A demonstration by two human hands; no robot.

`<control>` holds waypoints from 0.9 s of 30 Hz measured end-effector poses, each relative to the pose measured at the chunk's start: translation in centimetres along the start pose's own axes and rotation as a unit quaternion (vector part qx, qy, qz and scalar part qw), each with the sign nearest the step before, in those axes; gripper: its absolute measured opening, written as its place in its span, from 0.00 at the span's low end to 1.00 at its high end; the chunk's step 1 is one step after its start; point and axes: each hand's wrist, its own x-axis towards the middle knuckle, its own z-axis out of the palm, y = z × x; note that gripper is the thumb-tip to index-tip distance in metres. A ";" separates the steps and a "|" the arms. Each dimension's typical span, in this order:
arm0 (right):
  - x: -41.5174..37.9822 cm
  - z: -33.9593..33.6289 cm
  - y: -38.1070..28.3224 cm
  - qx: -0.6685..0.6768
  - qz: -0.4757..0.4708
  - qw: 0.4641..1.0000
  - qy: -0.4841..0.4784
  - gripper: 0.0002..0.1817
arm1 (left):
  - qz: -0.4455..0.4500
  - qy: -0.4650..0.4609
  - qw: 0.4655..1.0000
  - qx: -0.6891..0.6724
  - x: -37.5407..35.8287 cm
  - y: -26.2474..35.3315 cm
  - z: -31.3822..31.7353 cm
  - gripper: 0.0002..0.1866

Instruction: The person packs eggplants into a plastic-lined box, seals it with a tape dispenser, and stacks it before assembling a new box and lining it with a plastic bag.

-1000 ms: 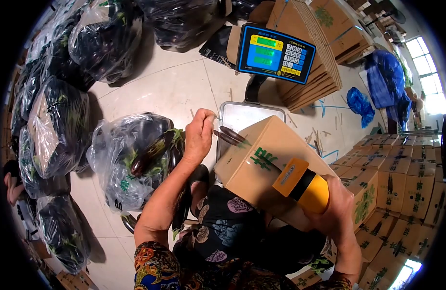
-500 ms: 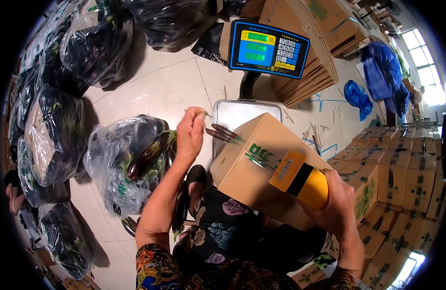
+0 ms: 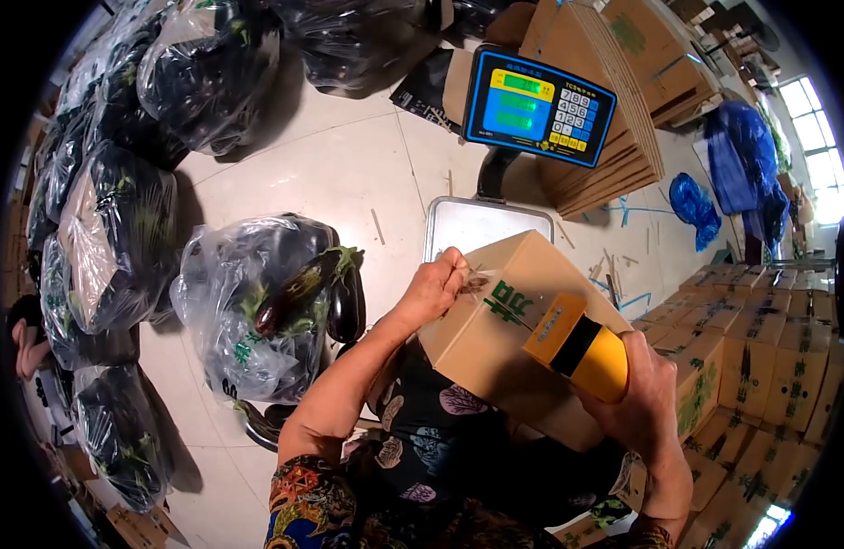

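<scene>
Cardboard box (image 3: 466, 331) is partly hiding the "TCS" scale (image 3: 481, 220); left hand (image 3: 431, 291) is pinching clear tape (image 3: 479, 280), right hand (image 3: 640, 392) clasping a dispenser (image 3: 600, 366).

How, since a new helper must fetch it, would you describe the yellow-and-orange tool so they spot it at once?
Find the scale display, then the tilted carton with green print below it in the picture. The tool is in the right hand, over that carton. Against the brown cardboard it stands out bright yellow and orange, with a black band across its middle.
</scene>
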 end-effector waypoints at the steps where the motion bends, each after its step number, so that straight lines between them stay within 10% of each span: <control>1: 0.0 0.1 -0.1 -0.001 0.002 1.000 0.004 0.26 | 0.005 -0.010 1.000 0.019 0.2 0.1 -0.2 0.07; 7: -0.1 0.2 -0.5 -0.026 0.008 1.000 0.011 0.27 | -0.092 -0.110 0.932 0.334 0.7 -1.6 -0.8 0.10; 12: -0.1 0.5 -0.1 -0.004 0.016 1.000 0.005 0.29 | -0.006 0.073 0.997 -0.027 2.9 3.2 -2.5 0.18; 15: 0.3 0.6 0.0 -0.004 -0.005 1.000 0.008 0.27 | -0.036 -0.052 0.985 -0.158 4.0 3.2 2.0 0.30; 18: 0.5 0.9 0.0 -0.011 -0.026 1.000 0.011 0.27 | -0.146 -0.048 0.983 -0.105 5.0 -0.2 2.7 0.27; 22: 0.0 0.7 0.2 -0.016 -0.030 0.999 0.015 0.28 | 0.161 0.087 0.976 0.120 4.7 -2.1 2.9 0.19; 24: -0.5 0.7 0.4 -0.005 -0.025 0.999 0.038 0.28 | 0.010 0.015 0.988 0.155 4.7 1.1 1.3 0.20; 27: -0.8 0.8 0.6 0.010 -0.027 0.999 0.040 0.29 | 0.033 0.038 0.999 0.018 4.0 10.9 -0.9 0.26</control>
